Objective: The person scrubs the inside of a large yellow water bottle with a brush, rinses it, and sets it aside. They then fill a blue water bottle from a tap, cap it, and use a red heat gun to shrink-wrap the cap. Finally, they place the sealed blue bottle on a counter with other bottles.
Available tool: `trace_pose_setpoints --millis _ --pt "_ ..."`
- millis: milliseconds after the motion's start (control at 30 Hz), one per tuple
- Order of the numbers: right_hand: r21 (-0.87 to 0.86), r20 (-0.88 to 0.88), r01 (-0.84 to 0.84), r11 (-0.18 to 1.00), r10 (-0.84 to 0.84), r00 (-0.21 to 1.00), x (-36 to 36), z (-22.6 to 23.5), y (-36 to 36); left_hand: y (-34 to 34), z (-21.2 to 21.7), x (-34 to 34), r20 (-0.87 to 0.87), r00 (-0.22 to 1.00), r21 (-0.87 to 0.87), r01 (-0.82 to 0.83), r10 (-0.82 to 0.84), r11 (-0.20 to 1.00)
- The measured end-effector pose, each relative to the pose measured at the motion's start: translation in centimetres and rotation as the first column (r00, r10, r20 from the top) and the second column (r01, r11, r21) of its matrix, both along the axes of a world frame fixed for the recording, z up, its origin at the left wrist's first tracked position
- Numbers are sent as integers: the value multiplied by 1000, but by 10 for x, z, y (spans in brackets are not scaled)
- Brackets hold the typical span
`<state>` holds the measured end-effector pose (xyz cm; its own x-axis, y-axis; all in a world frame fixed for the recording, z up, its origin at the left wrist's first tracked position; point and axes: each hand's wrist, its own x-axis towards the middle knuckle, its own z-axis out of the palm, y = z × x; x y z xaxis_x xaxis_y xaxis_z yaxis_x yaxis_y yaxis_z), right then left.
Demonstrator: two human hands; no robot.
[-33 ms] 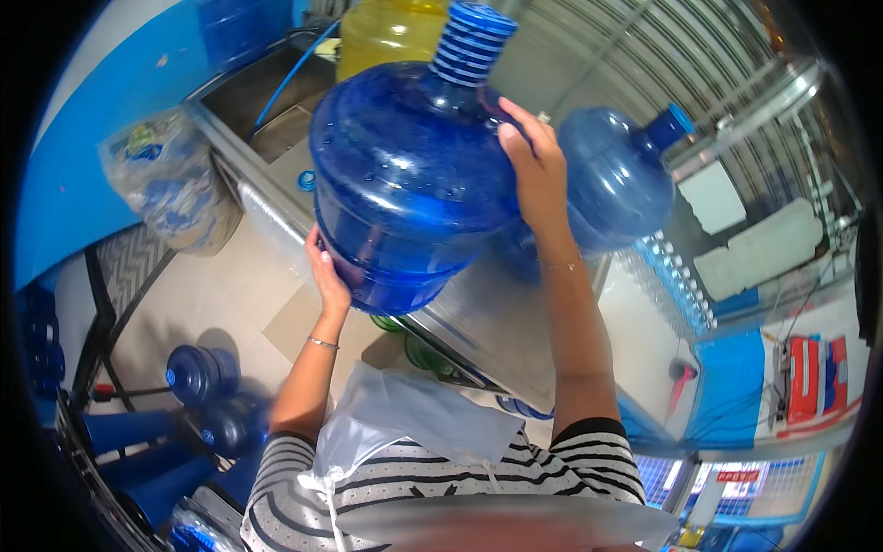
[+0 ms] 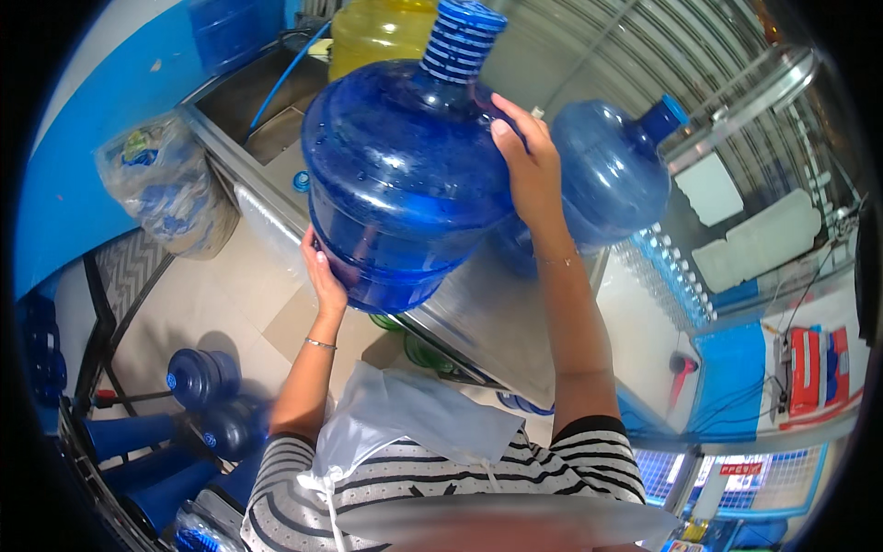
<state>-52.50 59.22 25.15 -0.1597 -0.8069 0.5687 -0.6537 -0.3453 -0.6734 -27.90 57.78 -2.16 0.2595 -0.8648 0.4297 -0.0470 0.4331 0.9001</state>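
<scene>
A large blue water bottle (image 2: 405, 175), capped in blue with a ribbed neck and beaded with drops, is held tilted between my two hands at the metal counter. My left hand (image 2: 327, 281) is pressed to its lower left side, the fingers partly hidden behind it. On the upper right shoulder, below the neck, lies my right hand (image 2: 532, 170), thumb and fingers against the plastic. Whether the bottle's base rests on the counter (image 2: 501, 317) cannot be made out. Right beside my right hand is a second, paler blue bottle (image 2: 612, 170) with a blue cap.
Behind the bottle stands a yellow container (image 2: 379, 41). A metal sink (image 2: 267, 97) with a blue hose is at the left, and a loose blue cap (image 2: 301, 181) lies near it. A clear bag (image 2: 166, 184) hangs beside. Several small bottles (image 2: 676, 281) line the right; blue bottles (image 2: 198, 377) lie at lower left.
The bottle and both hands sit very slightly further left in the picture, along with the surroundings. My grip on the bottle is the same.
</scene>
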Motion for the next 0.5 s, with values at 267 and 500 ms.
trace_pose_setpoints --millis 267,500 --pt "60 -82 -123 991 128 988 -23 -7 49 37 -8 -4 33 999 165 -48 43 985" --pt "261 -142 -123 958 164 976 -76 -59 120 101 12 -11 -79 994 147 84 -73 986"
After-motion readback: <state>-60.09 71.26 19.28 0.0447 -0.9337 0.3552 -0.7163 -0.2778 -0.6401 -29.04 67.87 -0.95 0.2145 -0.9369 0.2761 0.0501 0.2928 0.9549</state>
